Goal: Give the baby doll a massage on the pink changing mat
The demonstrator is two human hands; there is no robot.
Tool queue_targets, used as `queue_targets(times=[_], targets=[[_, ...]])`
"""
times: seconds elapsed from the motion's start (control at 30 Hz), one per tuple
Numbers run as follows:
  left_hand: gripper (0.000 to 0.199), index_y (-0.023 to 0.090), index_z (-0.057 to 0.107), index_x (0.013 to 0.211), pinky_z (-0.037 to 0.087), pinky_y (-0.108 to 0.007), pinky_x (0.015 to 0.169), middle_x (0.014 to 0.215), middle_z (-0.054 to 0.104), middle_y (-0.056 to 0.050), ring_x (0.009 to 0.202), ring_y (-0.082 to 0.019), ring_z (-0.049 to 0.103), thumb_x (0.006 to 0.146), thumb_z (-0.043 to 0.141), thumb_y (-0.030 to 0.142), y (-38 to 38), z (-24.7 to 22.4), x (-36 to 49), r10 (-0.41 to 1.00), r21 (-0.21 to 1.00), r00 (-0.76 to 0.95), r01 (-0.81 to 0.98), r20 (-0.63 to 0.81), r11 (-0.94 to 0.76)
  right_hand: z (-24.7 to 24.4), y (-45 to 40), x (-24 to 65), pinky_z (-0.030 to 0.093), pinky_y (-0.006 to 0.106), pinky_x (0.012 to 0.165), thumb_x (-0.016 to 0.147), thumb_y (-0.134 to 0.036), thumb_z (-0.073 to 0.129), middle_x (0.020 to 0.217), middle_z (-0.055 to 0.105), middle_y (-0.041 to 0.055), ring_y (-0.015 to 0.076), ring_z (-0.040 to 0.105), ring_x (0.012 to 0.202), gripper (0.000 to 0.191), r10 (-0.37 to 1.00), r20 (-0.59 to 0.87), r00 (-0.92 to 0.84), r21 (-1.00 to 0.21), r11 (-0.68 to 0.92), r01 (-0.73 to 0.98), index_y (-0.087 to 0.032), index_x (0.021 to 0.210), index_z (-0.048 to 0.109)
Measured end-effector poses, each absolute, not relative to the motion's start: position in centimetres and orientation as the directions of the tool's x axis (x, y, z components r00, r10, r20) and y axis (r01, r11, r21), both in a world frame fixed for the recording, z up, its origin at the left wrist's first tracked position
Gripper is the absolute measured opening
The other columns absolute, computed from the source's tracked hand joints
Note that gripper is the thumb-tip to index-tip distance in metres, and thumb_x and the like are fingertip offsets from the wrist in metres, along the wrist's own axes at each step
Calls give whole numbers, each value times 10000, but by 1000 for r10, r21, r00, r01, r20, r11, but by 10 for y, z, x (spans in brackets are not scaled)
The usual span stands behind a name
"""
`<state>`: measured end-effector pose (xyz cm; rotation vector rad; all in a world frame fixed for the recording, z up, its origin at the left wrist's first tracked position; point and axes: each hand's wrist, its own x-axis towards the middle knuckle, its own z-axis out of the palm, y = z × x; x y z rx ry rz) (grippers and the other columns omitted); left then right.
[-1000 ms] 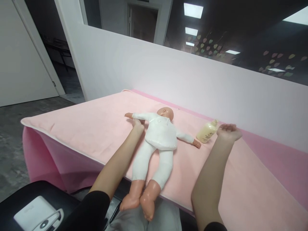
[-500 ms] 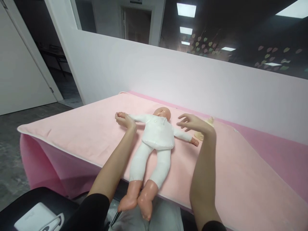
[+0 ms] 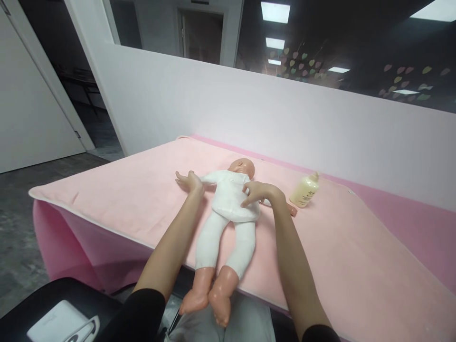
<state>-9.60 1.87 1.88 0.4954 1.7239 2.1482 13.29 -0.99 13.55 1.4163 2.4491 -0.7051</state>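
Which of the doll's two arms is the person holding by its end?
The doll's arm on the picture's left: the left hand covers its end. The other arm's hand lies bare beside the right hand, which rests on the white top.

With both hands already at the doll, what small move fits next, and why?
Probably close the right hand on the doll's white top: its curled fingers already touch the cloth at the chest, while the left hand lies over the doll's outstretched arm.
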Motion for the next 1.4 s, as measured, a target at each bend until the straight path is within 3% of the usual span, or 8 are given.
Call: queue_targets(times=[0.1, 0.33, 0.6, 0.8, 0.93, 1.03, 1.23, 1.4], targets=[[543, 225, 331, 1362, 267, -479, 1095, 1468, 332, -147, 1372, -275, 311, 831, 439, 190, 10, 32, -86, 318, 975, -944, -144, -84, -169, 142, -20, 131, 491, 283, 697, 576, -482, 787, 1113, 585, 91, 221, 601, 906, 682, 784, -414, -462, -237, 397, 887, -191, 1141, 540], [237, 198, 573, 947, 434, -299, 950, 1007, 634, -48, 997, -161, 590, 772, 427, 131, 10, 45, -59, 487, 864, -807, 56, 334, -500, 147, -38, 110, 489, 286, 687, 553, -429, 830, 975, 631, 83, 228, 620, 858, 626, 769, -445, -459, -92, 471, 877, -139, 1055, 594], [195, 179, 673, 883, 477, -316, 820, 856, 698, -35, 825, -183, 625, 769, 518, 210, 12, 32, -38, 813, 825, -213, 319, 541, -466, 122, -12, 109, 485, 215, 582, 718, -123, 651, 796, 672, 74, 154, 643, 657, 113, 732, -467, -497, -200, 460, 865, -105, 821, 609], [203, 253, 752, 881, 348, -401, 1081, 1057, 711, -15, 1138, -248, 555, 686, 697, 256, 10, 33, -48, 872, 729, 218, 481, 439, -487, 117, -7, 109, 527, 263, 661, 693, -49, 552, 728, 676, 69, 184, 665, 706, 72, 770, -475, -425, -224, 361, 905, -114, 701, 583], [309, 293, 762, 887, 278, -454, 1135, 1188, 662, -12, 1253, -284, 468, 580, 799, 298, 8, 35, -53, 896, 729, 274, 520, 351, -445, 120, -9, 111, 527, 271, 657, 678, -64, 551, 726, 679, 69, 195, 666, 718, 79, 776, -462, -429, -262, 342, 902, -121, 727, 575], [153, 264, 766, 761, 358, -423, 1092, 1142, 676, -34, 1172, -254, 540, 618, 771, 320, 9, 33, -54, 884, 765, 268, 445, 383, -466, 125, -15, 112, 510, 269, 626, 684, -62, 537, 710, 669, 88, 192, 654, 678, 94, 783, -442, -439, -256, 359, 898, -106, 752, 585], [116, 233, 755, 684, 432, -408, 1024, 1069, 705, -46, 1074, -238, 600, 640, 741, 339, 11, 29, -51, 887, 793, 227, 399, 402, -461, 125, -12, 117, 445, 240, 570, 705, -160, 620, 937, 665, 89, 165, 624, 690, 379, 812, -309, -495, -272, 424, 864, -136, 1082, 585], [143, 205, 747, 682, 453, -370, 976, 971, 727, -45, 995, -225, 628, 689, 710, 344, 11, 30, -47, 871, 754, 180, 440, 458, -487, 115, -1, 115, 393, 215, 603, 735, -232, 655, 983, 643, 63, 157, 593, 823, 243, 833, -206, -514, -177, 485, 856, -149, 961, 623]])
